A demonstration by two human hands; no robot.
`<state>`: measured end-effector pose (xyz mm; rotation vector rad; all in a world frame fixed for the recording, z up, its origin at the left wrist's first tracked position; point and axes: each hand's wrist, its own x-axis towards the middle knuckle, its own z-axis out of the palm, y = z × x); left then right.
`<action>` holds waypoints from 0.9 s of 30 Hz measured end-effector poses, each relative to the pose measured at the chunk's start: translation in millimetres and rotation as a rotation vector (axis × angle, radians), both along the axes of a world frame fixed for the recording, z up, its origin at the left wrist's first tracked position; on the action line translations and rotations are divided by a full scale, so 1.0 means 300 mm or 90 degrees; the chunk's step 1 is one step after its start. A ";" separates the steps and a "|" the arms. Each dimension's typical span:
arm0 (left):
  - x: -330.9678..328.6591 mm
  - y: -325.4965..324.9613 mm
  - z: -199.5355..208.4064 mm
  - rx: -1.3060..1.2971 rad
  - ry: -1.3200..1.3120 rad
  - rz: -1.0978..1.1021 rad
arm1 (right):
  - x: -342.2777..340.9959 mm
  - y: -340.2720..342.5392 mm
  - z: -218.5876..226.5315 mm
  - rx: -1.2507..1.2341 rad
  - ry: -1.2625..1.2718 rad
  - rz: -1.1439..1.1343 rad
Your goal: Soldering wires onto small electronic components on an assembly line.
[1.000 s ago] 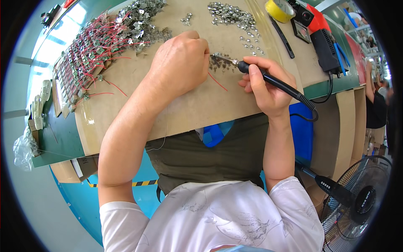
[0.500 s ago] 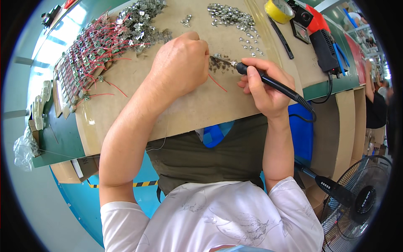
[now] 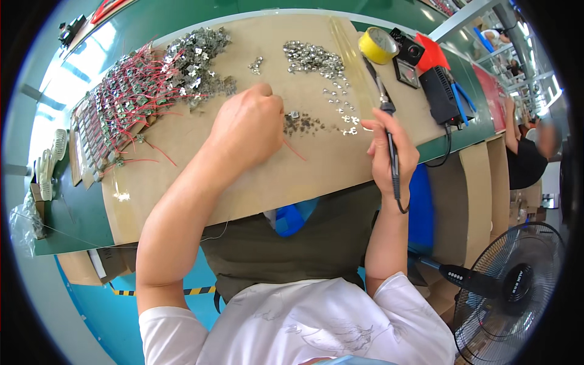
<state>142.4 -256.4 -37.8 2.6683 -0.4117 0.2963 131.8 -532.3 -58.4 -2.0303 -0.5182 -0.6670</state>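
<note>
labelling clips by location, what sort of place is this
Probably an electronics assembly workshop: a slim black soldering iron, a heap of small parts with red wires, and a pile of silver metal pieces.

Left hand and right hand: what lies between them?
Between left hand and right hand, the head view shows a red wire, dark specks and, nearer the right, small silver pieces.

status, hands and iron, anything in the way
Right hand holding soldering iron, tip forward. Left hand curled, grip hidden, red wire beside. Yellow tape beyond iron's tip.
</note>
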 end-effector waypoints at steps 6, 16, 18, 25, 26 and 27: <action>-0.004 0.006 -0.007 -0.039 -0.014 -0.019 | 0.017 0.025 0.033 -0.188 -0.114 0.073; 0.006 0.002 -0.016 -0.029 -0.026 -0.017 | 0.051 0.129 0.019 -0.225 -0.145 0.138; 0.008 0.001 -0.018 -0.044 -0.021 -0.023 | 0.050 0.155 0.025 -0.219 -0.144 0.135; 0.005 0.014 -0.026 -0.014 -0.015 -0.006 | 0.041 0.185 0.041 -0.234 -0.122 0.138; 0.011 0.012 -0.038 0.033 -0.006 -0.038 | 0.037 0.188 0.042 -0.221 -0.131 0.162; 0.016 0.014 -0.047 0.080 0.007 -0.070 | 0.034 0.190 0.044 -0.211 -0.127 0.152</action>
